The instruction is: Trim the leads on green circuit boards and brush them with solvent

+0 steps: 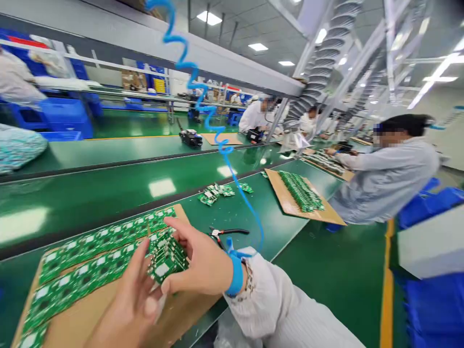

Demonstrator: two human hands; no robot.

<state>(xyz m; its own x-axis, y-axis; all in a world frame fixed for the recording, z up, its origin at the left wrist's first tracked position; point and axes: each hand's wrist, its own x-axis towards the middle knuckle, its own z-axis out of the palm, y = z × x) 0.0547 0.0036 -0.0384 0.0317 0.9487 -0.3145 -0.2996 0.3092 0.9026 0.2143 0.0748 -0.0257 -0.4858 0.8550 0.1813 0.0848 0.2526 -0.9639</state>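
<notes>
The right hand, with a blue wrist strap, closes around a small stack of green circuit boards above the cardboard sheet; the left hand is half open, just beside them.

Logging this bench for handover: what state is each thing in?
Right hand: gripping a stack of green circuit boards.
Left hand: open beside the stack.
Blue wrist strap: fastened on the right wrist.
Black-handled pliers: lying on the green bench.
Loose circuit boards: heaped on the bench.
Cardboard sheet: flat under rows of boards.
</notes>
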